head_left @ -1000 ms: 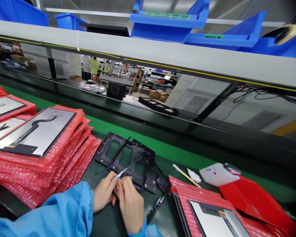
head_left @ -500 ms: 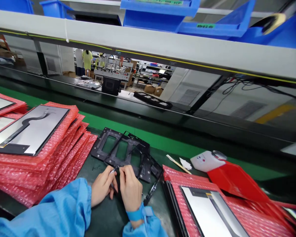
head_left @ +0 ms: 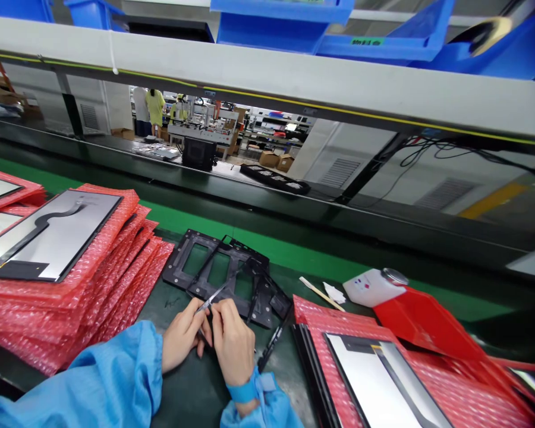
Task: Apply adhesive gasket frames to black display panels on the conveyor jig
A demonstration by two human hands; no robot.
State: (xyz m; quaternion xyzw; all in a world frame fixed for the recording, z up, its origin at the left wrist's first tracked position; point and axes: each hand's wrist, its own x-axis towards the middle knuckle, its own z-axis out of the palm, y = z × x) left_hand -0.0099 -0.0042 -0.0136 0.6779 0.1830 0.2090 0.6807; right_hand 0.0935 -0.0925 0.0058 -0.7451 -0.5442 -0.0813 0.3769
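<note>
My left hand [head_left: 182, 337] is closed, with thumb and fingers pinched on a thin dark strip [head_left: 214, 294] whose shiny edge slants up to the right. My right hand [head_left: 234, 343] is pinched close beside it, fingertips meeting at the same strip; whether they grip it or something tiny on it is hidden. Just beyond both hands lies a black plate with rectangular windows [head_left: 182, 266], and thin black frame pieces rest across it. Another narrow black strip [head_left: 271, 345] runs down beside my right wrist.
At left, red bubble-wrap sleeves [head_left: 116, 285] are stacked with a display panel [head_left: 78, 229] on top. At right, another panel [head_left: 361, 380] lies on red bubble wrap. A white bottle [head_left: 370, 288], a wooden-handled stick [head_left: 323, 294] and a red bin [head_left: 428, 324] stand beyond. A shelf [head_left: 267, 77] spans overhead.
The thin strip at my left fingertips now shows as a longer shiny line angled up to the right. Both hands stay nearly in place; the view shifts slightly.
</note>
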